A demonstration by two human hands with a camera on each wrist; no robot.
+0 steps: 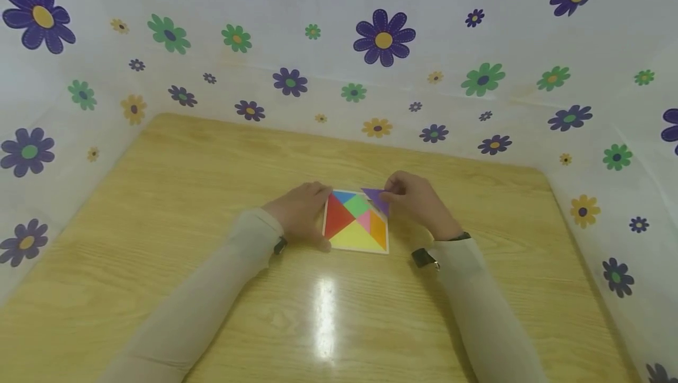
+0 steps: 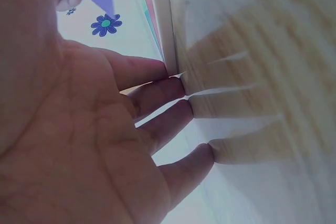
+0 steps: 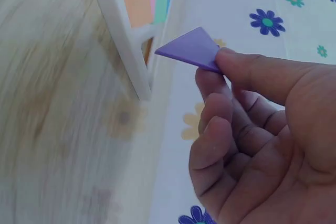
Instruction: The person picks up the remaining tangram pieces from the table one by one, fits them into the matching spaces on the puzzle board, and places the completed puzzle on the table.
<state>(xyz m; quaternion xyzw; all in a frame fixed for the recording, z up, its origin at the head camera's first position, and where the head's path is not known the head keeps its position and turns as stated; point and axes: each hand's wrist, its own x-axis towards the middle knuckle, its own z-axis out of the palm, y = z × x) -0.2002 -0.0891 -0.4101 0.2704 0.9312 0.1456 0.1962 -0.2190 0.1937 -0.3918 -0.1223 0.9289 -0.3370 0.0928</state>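
A square tangram puzzle in a white-edged tray lies on the table, with red, yellow, blue, green, pink and orange pieces in it. My right hand pinches a purple triangle between thumb and fingers over the tray's far right corner. In the right wrist view the purple triangle is tilted and apart from the tray's frame. My left hand rests along the tray's left side, thumb by the near corner. The left wrist view shows its fingers extended, fingertips on the table and at the tray's edge.
The wooden table has a glossy light reflection near the front. A white cloth printed with flowers hangs behind it and along both sides. Dark straps circle the wrists below light sleeves.
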